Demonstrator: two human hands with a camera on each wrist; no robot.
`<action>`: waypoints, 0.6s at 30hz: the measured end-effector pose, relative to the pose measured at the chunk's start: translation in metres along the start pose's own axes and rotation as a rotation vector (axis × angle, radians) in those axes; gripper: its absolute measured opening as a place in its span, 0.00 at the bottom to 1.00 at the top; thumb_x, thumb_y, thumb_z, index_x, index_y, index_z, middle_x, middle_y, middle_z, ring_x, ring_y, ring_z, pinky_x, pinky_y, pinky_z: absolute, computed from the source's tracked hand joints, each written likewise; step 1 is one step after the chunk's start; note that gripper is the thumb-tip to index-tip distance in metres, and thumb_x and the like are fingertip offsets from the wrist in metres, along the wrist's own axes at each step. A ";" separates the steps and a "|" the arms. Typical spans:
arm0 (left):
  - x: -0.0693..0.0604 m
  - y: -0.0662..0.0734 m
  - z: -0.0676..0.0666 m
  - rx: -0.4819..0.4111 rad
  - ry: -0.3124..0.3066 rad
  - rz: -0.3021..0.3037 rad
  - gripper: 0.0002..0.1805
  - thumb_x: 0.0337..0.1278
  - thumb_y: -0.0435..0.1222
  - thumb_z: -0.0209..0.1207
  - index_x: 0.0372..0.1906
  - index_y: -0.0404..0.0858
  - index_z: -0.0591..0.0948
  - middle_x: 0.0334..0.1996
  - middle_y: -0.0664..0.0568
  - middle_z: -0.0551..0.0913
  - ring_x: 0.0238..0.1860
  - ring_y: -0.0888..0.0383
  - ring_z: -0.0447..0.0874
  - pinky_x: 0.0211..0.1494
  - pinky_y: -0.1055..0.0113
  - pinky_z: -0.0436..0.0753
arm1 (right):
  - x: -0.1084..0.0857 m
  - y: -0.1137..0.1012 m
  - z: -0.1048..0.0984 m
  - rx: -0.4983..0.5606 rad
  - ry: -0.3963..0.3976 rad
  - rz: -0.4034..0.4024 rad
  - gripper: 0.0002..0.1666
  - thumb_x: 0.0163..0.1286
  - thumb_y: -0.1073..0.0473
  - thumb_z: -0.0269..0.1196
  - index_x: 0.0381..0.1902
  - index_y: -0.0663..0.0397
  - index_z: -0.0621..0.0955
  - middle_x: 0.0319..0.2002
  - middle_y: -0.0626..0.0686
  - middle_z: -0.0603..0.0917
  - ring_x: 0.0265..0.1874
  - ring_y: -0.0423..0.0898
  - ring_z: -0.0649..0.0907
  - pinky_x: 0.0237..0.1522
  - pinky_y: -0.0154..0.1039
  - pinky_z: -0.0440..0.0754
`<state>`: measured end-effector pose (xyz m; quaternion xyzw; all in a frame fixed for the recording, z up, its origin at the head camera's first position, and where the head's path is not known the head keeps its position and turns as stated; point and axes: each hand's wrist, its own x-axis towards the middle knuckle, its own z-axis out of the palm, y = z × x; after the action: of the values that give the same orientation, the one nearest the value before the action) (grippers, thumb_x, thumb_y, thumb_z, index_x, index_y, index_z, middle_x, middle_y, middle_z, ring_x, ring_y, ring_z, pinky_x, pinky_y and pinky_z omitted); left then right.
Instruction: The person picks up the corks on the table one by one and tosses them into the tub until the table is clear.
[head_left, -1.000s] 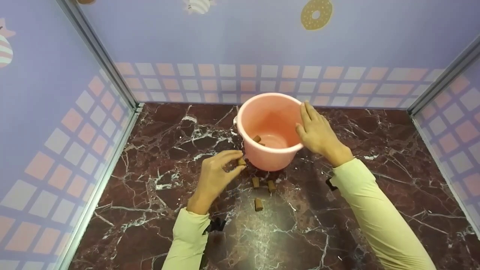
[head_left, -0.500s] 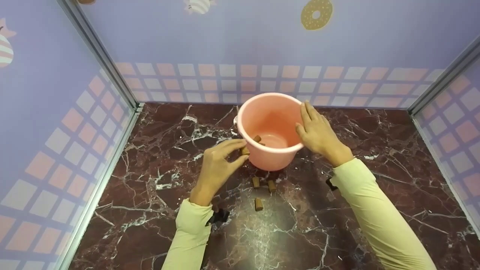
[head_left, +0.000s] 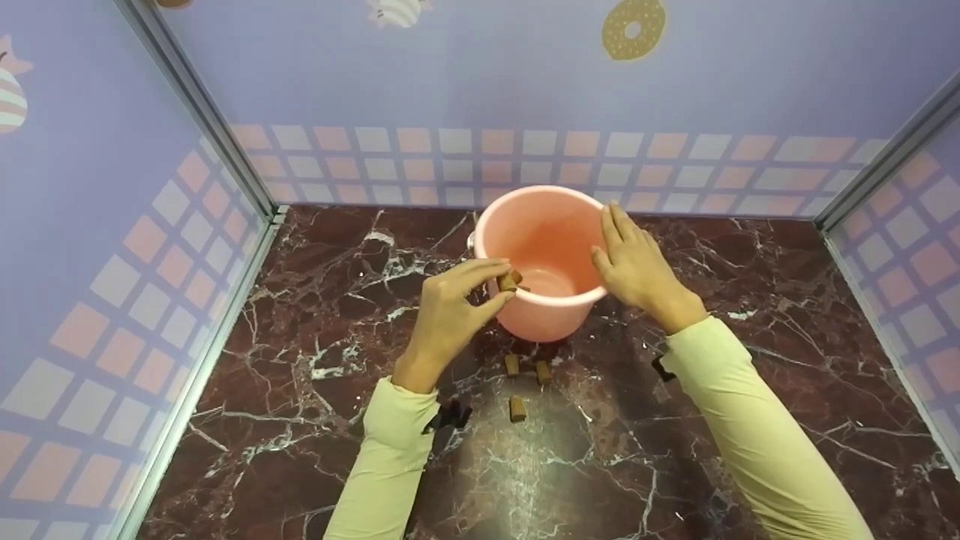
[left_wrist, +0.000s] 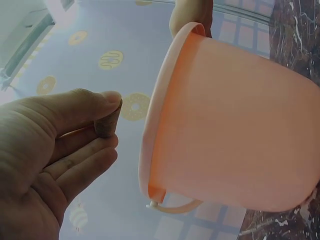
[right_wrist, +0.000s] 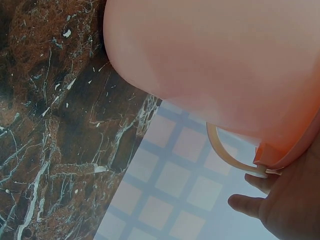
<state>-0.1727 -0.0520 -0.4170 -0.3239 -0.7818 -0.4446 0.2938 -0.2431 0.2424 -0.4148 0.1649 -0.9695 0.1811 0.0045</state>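
Left hand [head_left: 454, 315] pinches cork [head_left: 507, 283] above near-left bucket rim [head_left: 555, 301], not touching — right hand [head_left: 639, 271] rests across, fingers straight.

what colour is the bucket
The bucket is light pink, with a more orange tint inside; the head view shows it best.

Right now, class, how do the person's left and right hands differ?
The left hand pinches a brown block; the right hand shows none. The left hand is apart from the pink bucket; the right hand touches its rim. Both emerge from pale sleeves.
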 end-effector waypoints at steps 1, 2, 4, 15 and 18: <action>0.001 0.000 0.001 0.000 0.000 0.002 0.20 0.48 0.26 0.79 0.49 0.27 0.89 0.49 0.37 0.90 0.51 0.43 0.91 0.64 0.63 0.84 | 0.000 0.000 0.000 0.000 0.000 0.000 0.42 0.85 0.51 0.43 0.83 0.71 0.46 0.84 0.70 0.44 0.81 0.70 0.51 0.81 0.68 0.47; 0.003 0.000 0.002 0.001 0.001 0.003 0.20 0.48 0.26 0.79 0.49 0.27 0.89 0.49 0.37 0.90 0.51 0.43 0.91 0.64 0.63 0.84 | 0.000 0.000 0.000 0.001 0.000 0.000 0.42 0.85 0.51 0.43 0.83 0.71 0.46 0.84 0.70 0.44 0.81 0.70 0.51 0.81 0.68 0.47; 0.005 0.000 0.004 0.002 0.004 0.004 0.20 0.49 0.26 0.79 0.49 0.27 0.89 0.49 0.38 0.90 0.51 0.43 0.91 0.64 0.64 0.84 | 0.000 0.000 0.000 0.004 -0.001 0.002 0.42 0.85 0.51 0.43 0.83 0.71 0.46 0.84 0.70 0.44 0.82 0.70 0.51 0.81 0.67 0.46; 0.013 -0.005 0.011 -0.003 -0.001 -0.006 0.21 0.49 0.26 0.79 0.50 0.27 0.89 0.50 0.37 0.89 0.52 0.44 0.91 0.64 0.65 0.83 | 0.001 0.002 0.002 0.013 0.014 -0.008 0.43 0.85 0.50 0.44 0.83 0.71 0.47 0.84 0.70 0.45 0.81 0.70 0.51 0.81 0.68 0.46; 0.014 -0.006 0.013 0.000 -0.005 -0.005 0.21 0.49 0.26 0.79 0.50 0.27 0.88 0.50 0.37 0.89 0.52 0.44 0.91 0.65 0.65 0.83 | 0.001 0.002 0.002 0.013 0.014 -0.007 0.43 0.85 0.50 0.44 0.83 0.71 0.47 0.84 0.70 0.45 0.81 0.70 0.51 0.81 0.68 0.46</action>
<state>-0.1881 -0.0396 -0.4152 -0.3229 -0.7834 -0.4444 0.2907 -0.2447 0.2429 -0.4173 0.1671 -0.9677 0.1885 0.0111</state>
